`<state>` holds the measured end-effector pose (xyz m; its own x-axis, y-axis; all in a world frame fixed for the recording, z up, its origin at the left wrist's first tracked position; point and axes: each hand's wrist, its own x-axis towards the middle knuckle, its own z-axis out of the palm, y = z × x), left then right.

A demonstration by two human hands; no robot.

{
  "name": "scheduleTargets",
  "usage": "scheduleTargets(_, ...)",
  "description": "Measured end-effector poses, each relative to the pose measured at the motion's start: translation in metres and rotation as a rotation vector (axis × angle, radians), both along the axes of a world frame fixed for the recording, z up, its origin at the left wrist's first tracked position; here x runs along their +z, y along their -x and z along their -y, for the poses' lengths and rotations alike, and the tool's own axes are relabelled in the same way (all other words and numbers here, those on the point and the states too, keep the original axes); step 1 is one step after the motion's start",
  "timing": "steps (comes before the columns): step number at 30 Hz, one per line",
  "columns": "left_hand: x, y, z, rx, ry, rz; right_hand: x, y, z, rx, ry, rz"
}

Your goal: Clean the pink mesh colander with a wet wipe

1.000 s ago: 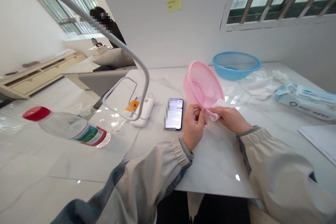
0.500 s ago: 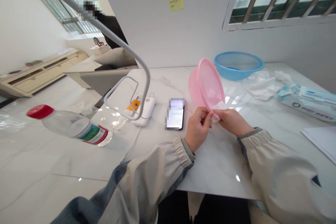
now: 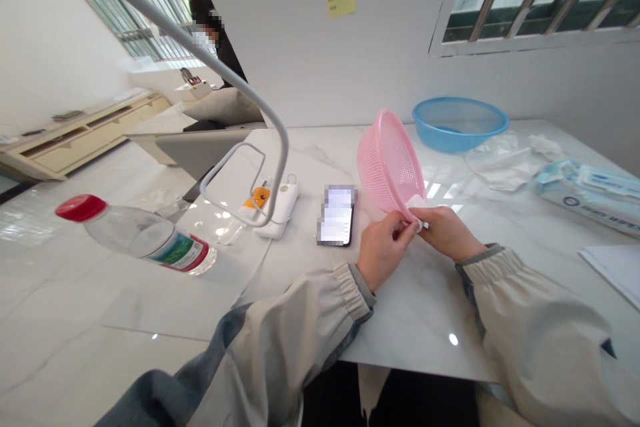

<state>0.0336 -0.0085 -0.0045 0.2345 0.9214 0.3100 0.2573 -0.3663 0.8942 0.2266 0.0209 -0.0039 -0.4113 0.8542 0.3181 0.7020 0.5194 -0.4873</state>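
Observation:
A pink plastic colander is tilted up on its side above the marble-look table, its opening facing right. My left hand is closed on the near part of its rim. My right hand pinches a white wipe against the same rim, close to the left fingertips. Part of the wipe lies inside the colander and part is hidden by my fingers. Left of my hands a phone lies with its screen lit.
Behind stands a blue basin. Crumpled wipes and a wipes pack lie at the right, with paper nearer. Leftward are a white power bank, a grey bent stand and a water bottle. A person is farther back.
My left fingers have shifted slightly right along the rim, and the wipe is bunched differently between my hands. The view has moved slightly.

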Motion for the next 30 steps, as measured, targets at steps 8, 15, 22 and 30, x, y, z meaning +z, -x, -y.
scheduleTargets(8,0.009,0.004,0.0,0.104,-0.103,0.279,-0.003,-0.002,-0.001,-0.019,-0.003,0.101)
scheduleTargets(15,0.001,0.002,0.0,-0.001,-0.082,0.157,-0.004,0.0,-0.001,0.024,-0.034,0.122)
scheduleTargets(22,-0.001,0.0,0.002,-0.016,-0.08,-0.002,0.001,0.002,0.0,0.081,0.011,0.05)
scheduleTargets(30,-0.001,0.003,-0.001,0.057,-0.015,0.226,-0.018,-0.009,-0.006,0.04,-0.14,0.0)
